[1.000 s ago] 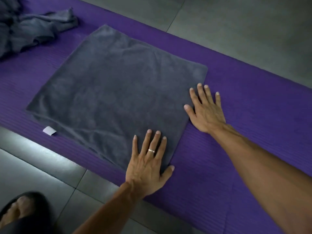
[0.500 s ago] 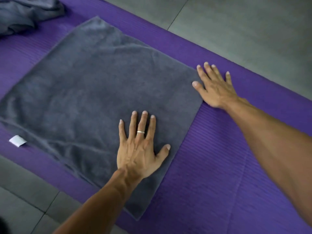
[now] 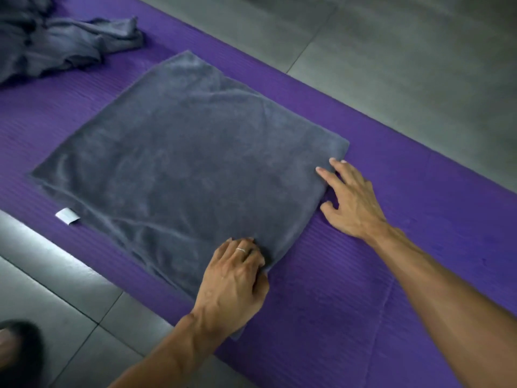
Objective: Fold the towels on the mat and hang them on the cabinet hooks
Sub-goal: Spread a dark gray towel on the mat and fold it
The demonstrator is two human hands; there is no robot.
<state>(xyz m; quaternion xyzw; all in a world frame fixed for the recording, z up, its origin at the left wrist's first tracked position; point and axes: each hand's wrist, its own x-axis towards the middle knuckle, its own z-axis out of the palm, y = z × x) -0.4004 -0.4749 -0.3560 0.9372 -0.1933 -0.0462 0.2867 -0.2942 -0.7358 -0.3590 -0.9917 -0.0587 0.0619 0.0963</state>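
Left hand (image 3: 233,278): fingers curled together, bunching the near right edge of the flat, square dark grey terry towel (image 3: 181,169); a thin silver ring (image 3: 241,250) sits on 1 finger, and the thumb appears tucked at the cloth's edge. Right hand (image 3: 351,204): fingers spread apart and slightly bent, fingertips (image 3: 321,170) touching the towel's right edge just below its far right corner; whether the thumb is under the cloth or only beside it cannot be told, so no definite grip is recorded there. Both forearms enter from the lower right of the view. The towel lies spread on the long purple ribbed foam mat (image 3: 335,303), rotated so its corners point diagonally across the mat, surface lightly creased. A small white fabric tag (image 3: 67,216) projects from its near left edge onto the mat. A crumpled heap of dark grey towel cloth (image 3: 61,43) lies at the far left end of the mat, well apart from the spread towel. The mat rests on a grey tiled floor (image 3: 391,65).
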